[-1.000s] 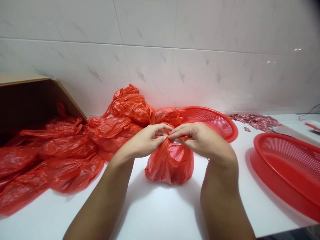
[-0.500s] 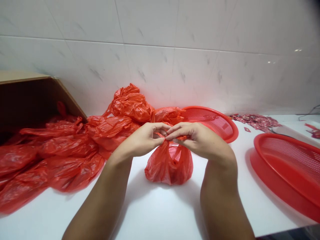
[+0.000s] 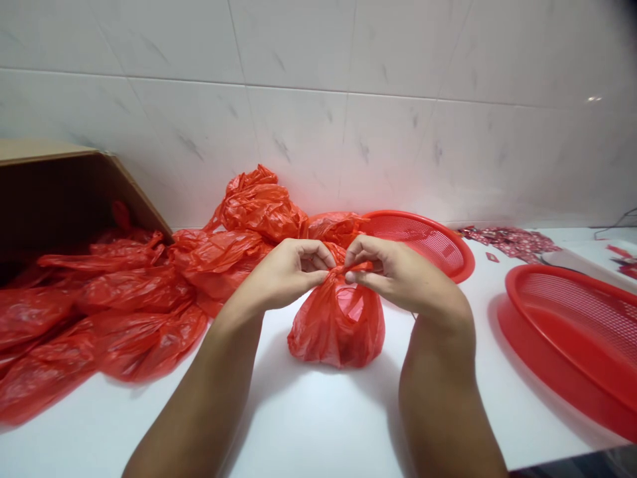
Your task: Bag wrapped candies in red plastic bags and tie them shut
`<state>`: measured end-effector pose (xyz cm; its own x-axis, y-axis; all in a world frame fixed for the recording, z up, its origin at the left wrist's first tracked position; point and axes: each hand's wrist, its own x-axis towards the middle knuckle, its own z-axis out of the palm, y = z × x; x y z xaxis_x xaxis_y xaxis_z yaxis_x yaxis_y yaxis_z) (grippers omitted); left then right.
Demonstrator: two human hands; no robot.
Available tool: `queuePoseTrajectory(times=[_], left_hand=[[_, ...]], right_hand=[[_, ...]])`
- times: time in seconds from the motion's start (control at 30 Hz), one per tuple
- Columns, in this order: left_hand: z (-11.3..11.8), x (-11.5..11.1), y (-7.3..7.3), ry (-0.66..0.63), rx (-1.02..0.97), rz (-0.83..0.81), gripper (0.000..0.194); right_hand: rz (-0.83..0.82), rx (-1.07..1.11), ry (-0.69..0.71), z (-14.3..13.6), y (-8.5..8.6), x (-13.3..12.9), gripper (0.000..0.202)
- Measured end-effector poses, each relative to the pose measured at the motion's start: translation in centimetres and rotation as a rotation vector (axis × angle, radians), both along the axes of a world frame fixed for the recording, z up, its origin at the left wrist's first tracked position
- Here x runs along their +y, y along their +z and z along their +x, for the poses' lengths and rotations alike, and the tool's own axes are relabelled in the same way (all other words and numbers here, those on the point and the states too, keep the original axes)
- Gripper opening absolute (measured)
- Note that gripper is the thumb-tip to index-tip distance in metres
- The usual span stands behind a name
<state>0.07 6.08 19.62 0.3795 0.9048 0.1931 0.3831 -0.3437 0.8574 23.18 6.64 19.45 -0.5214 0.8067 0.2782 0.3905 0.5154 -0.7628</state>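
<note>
A filled red plastic bag [image 3: 333,332] stands on the white table in front of me, its top gathered into a twist or knot between my hands. My left hand [image 3: 293,272] pinches the gathered plastic from the left with thumb and fingers. From the right, my right hand [image 3: 385,269] grips a handle end of the same bag, a strip of it showing between the fingers. An opening in the bag's side shows below the gathered part. What the bag holds cannot be made out.
More red plastic bags [image 3: 134,289] are heaped on the left, partly inside a tipped cardboard box [image 3: 134,192]. A red mesh basket [image 3: 462,255] stands behind my right hand, another red basket [image 3: 562,358] at the right. Small red patterned packets [image 3: 517,242] lie by the tiled wall.
My fingertips, close together before, have drawn slightly apart, and the gathered top of the bag now shows between them. The bag has stayed in place.
</note>
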Motion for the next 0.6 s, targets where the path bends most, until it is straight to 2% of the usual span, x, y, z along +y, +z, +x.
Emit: queuePoseTrajectory(times=[0.13,0.3,0.43,0.53,0.6], left_hand=[[-0.1,0.0,0.1,-0.009,0.039,-0.017,0.007],[-0.6,0.3,0.0,0.020,0.201,0.007,0.010],[-2.0,1.3,-0.5,0.176,0.503,0.015,0.007],[-4.2,2.4,-0.9,0.346,0.816,-0.086,0.010],[-5.8,2.9,-1.0,0.406,0.907,-0.162,0.014]], right_hand=[[0.018,-0.024,-0.017,0.3,0.1,0.0,0.006],[-0.017,-0.098,-0.077,0.7,0.4,0.0,0.004],[-0.108,-0.213,-0.173,1.6,-0.3,1.3,0.010],[-0.240,-0.343,-0.213,3.1,-1.5,3.2,0.011],[-0.342,-0.384,-0.234,4.4,-2.4,4.3,0.009]])
